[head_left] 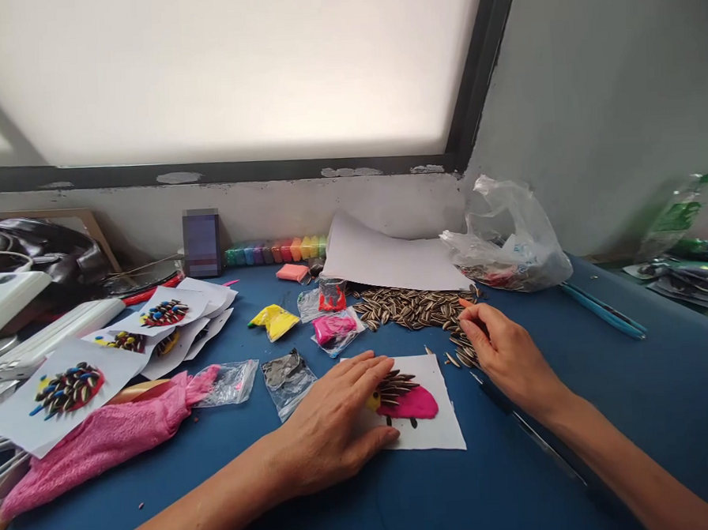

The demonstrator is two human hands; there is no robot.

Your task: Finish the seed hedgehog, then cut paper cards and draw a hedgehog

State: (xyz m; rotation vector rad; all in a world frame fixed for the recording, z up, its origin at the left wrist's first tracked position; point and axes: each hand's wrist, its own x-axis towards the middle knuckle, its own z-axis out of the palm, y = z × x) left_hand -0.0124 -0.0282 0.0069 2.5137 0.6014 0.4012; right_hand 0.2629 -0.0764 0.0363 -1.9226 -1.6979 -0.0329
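My left hand (338,420) lies with fingers stretched out over the left part of a white paper sheet (443,438), steadying its edge. On that sheet is a flat pink clay shape (417,404) with sunflower seeds (396,385) stuck into its upper left part, a bit of yellow clay and small dark clay pieces below. My fingers partly hide the yellow end. My right hand (504,348) is at the right edge of a pile of loose sunflower seeds (415,305), thumb and forefinger pinched together. Whatever is between its fingertips is too small to make out.
Beyond the paper lie bags of yellow clay (274,322), pink clay (333,327) and black clay (285,367). Finished seed pictures (69,391) and a pink cloth (114,436) are at left. A pen (547,441) lies by my right forearm, a plastic bag (507,245) behind.
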